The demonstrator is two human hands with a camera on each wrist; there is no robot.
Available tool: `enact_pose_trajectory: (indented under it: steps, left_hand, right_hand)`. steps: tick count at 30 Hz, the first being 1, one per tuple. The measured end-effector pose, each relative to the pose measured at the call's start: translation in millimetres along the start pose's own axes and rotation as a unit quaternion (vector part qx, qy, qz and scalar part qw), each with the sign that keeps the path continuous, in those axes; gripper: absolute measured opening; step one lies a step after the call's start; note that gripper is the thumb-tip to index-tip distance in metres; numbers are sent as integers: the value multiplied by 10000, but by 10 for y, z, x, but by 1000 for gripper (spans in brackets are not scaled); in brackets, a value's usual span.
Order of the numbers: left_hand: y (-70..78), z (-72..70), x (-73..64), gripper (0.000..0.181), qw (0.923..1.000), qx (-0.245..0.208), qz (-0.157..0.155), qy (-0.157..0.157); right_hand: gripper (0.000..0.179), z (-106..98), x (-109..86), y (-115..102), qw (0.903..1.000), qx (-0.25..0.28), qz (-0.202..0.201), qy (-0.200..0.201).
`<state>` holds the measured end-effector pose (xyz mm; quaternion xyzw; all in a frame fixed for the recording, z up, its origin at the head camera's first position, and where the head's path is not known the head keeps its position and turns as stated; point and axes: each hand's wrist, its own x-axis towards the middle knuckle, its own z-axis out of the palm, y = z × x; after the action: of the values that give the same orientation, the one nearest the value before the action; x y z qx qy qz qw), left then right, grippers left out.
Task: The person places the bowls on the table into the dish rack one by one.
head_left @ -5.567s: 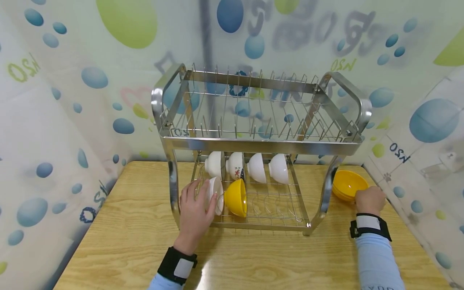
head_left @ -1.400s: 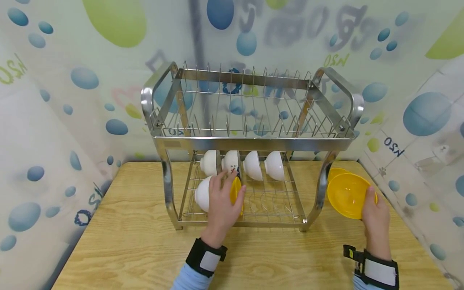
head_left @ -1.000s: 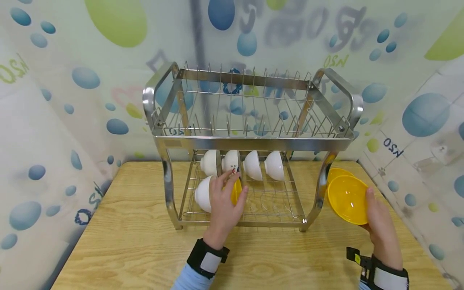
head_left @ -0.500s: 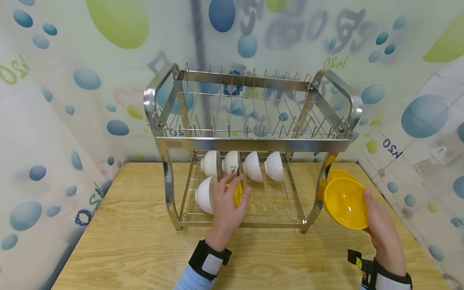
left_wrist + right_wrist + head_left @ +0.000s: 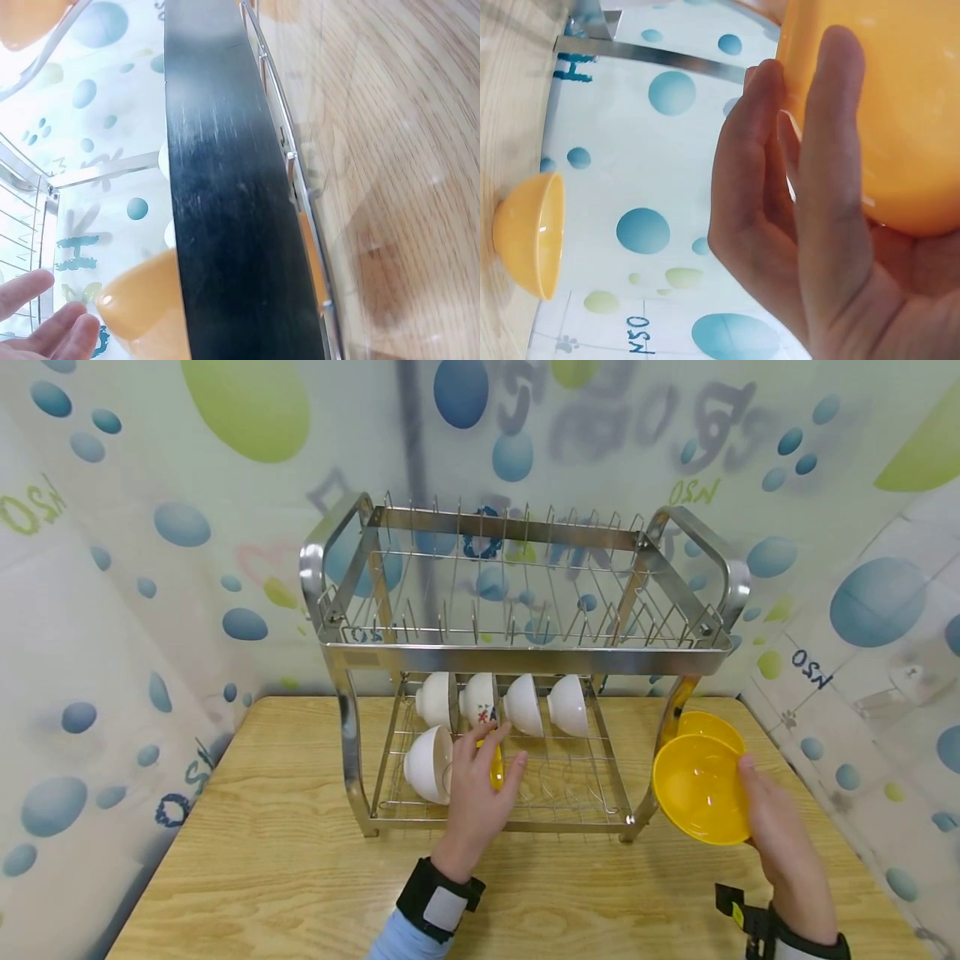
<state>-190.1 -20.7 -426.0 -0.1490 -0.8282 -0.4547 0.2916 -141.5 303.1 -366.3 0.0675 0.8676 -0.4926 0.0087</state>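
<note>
My right hand (image 5: 787, 839) grips a yellow bowl (image 5: 701, 789) by its right side, raised off the table, its inside facing up and toward me. In the right wrist view the thumb lies on one side of the bowl's wall, the fingers on the other. Behind it a second yellow bowl (image 5: 526, 236) stands on the table. My left hand (image 5: 480, 802) reaches over the rack's front edge with fingers spread, in front of a yellow bowl (image 5: 497, 767) on its lower shelf, mostly hiding it. Left of that hand a white bowl (image 5: 427, 764) stands on its side.
The two-tier metal dish rack (image 5: 525, 658) stands on a wooden table (image 5: 247, 860) against a patterned wall covering. Several white bowls (image 5: 567, 706) line the lower shelf's back row, on their sides. Wire slots lie right of the yellow bowl in the front row.
The right hand has lifted the yellow bowl from the table at the right and moved it toward the rack. The left hand has left the white bowl and shifted right to the yellow one.
</note>
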Motion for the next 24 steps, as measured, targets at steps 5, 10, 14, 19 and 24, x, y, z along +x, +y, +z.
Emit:
enact_pose_trajectory:
  steps: [5, 10, 14, 19, 24]
  left_hand:
    - [3, 8, -4, 42, 10000, -24, -11, 12]
    - [7, 18, -15, 43, 9999, -69, -93, -42]
    - [-2, 25, -23, 45, 10000, -75, -61, -20]
    - [-5, 19, -16, 47, 10000, -76, 4, 27]
    - [10, 19, -16, 48, 9999, -110, -83, -18]
  right_hand:
    - [69, 68, -12, -52, 9999, 25, 18, -166]
    - [69, 169, -29, -141, 9995, 48, 3, -306]
    - [68, 270, -36, -213, 9990, 71, -89, -444]
    - [68, 361, -53, -270, 9982, 184, -243, -514]
    - [67, 429, -55, -298, 9980, 234, -224, -543]
